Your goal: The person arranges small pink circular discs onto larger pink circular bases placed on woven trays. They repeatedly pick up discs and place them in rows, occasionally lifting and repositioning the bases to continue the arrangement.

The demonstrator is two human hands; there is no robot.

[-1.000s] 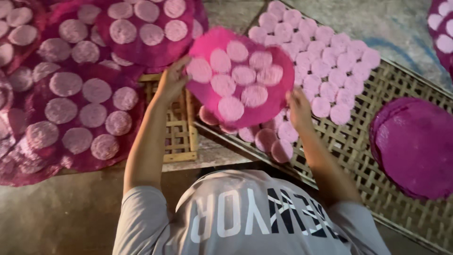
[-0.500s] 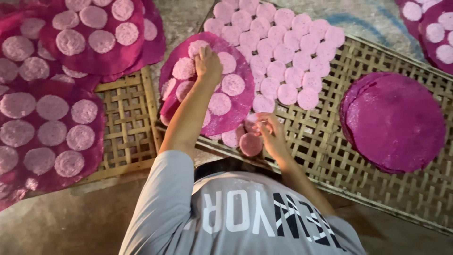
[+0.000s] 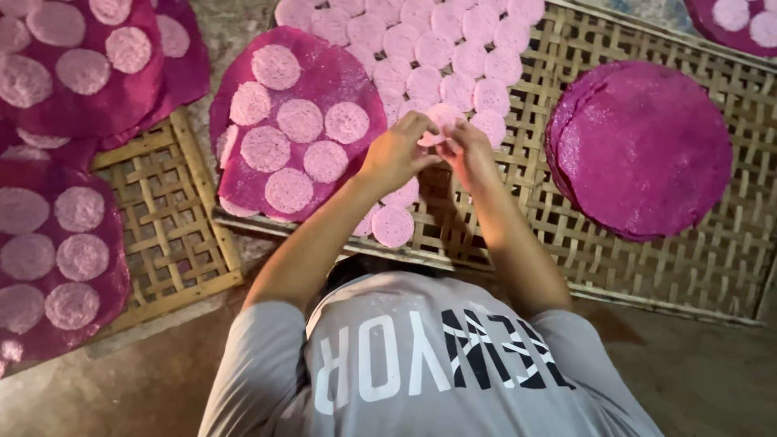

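From the head camera I see my left hand and right hand meeting over the woven bamboo tray, fingers of both pinched shut on one pale pink disc held just above the tray. Rows of pale discs lie beyond it. A large magenta sheet carrying more discs rests left; a bare magenta stack sits right. My grey shirt hides the tray's near edge; its far end is cut off.
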